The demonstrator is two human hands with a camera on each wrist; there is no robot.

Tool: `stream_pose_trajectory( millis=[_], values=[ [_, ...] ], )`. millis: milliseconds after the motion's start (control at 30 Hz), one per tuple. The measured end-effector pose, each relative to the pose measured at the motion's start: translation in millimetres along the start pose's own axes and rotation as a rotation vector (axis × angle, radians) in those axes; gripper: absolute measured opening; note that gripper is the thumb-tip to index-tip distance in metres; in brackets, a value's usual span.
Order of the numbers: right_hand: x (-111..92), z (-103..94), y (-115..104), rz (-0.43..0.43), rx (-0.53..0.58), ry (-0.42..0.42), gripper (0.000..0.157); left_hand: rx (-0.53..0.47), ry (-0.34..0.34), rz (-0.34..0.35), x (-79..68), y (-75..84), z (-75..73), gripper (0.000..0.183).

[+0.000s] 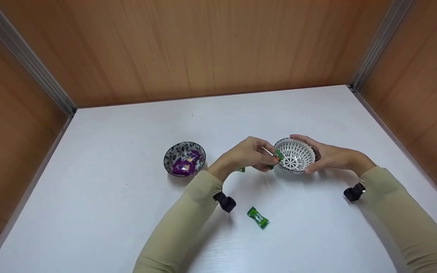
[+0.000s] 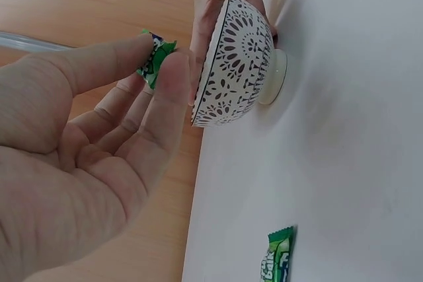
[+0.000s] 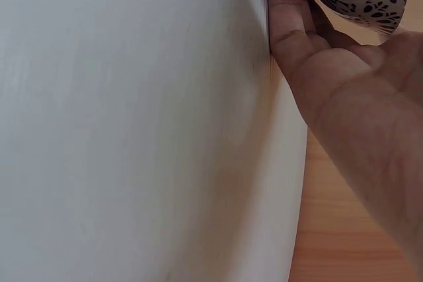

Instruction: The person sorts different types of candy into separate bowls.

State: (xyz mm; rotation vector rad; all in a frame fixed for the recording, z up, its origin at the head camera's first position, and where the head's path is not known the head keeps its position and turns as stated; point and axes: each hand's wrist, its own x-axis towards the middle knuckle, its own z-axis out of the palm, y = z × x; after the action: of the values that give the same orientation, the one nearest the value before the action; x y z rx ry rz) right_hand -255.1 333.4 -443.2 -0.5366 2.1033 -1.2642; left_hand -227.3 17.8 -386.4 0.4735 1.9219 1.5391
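My left hand [image 1: 252, 152] pinches a green-wrapped candy [image 2: 156, 61] between thumb and forefinger, right at the left rim of a white bowl [image 1: 297, 153] with a dark pattern. The other fingers of that hand curl loosely below. Around the bowl's right side my right hand [image 1: 327, 156] grips, thumb near the front rim and fingers at the back. In the left wrist view the bowl's foot shows close at the table surface. Another green candy [image 1: 258, 218] lies on the table nearer to me. A bit of green wrapper [image 1: 242, 169] peeks out beside my left wrist, mostly hidden.
To the left stands a second bowl [image 1: 170, 156] with a dark floral pattern, holding purple-wrapped candies [image 1: 183, 167]. The white table [image 1: 101, 197] is bounded by wood-grain panels [image 1: 203, 49] at the back and both sides.
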Motion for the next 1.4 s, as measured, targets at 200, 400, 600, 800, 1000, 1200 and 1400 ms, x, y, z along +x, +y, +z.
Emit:
stream_pose_trajectory(
  millis=[200, 400, 600, 800, 1000, 1200, 1400],
  values=[
    [0.5, -1.3, -0.4, -0.005, 0.014, -0.009, 0.107, 0.03, 0.051, -0.014, 13.2, 5.4, 1.8, 0.014],
    [-0.8, -1.2, -0.9, 0.005, 0.006, -0.004, 0.107, 0.023, 0.085, -0.042, 26.4, 8.2, 8.9, 0.011],
    [0.2, 1.9, -1.6, 0.024, -0.027, 0.01, 0.106, 0.029, 0.122, -0.04, 33.5, 7.4, 13.4, 0.01],
    [3.6, 3.1, -3.8, 0.032, -0.014, -0.003, 0.106, 0.0, 0.137, -0.02, 35.4, 3.6, 12.3, 0.008],
    [3.2, 3.2, -5.6, 0.03, -0.001, -0.002, 0.107, -0.026, 0.15, -0.008, 39.9, 1.3, 11.3, 0.008],
    [2.2, 0.9, -3.1, 0.009, 0.015, -0.02, 0.107, -0.022, 0.168, -0.013, 41.5, 2.6, 14.6, 0.012],
    [0.0, 1.2, -0.9, 0.018, -0.014, -0.003, 0.108, -0.007, 0.153, -0.01, 41.0, 2.9, 17.5, 0.024]
  ],
)
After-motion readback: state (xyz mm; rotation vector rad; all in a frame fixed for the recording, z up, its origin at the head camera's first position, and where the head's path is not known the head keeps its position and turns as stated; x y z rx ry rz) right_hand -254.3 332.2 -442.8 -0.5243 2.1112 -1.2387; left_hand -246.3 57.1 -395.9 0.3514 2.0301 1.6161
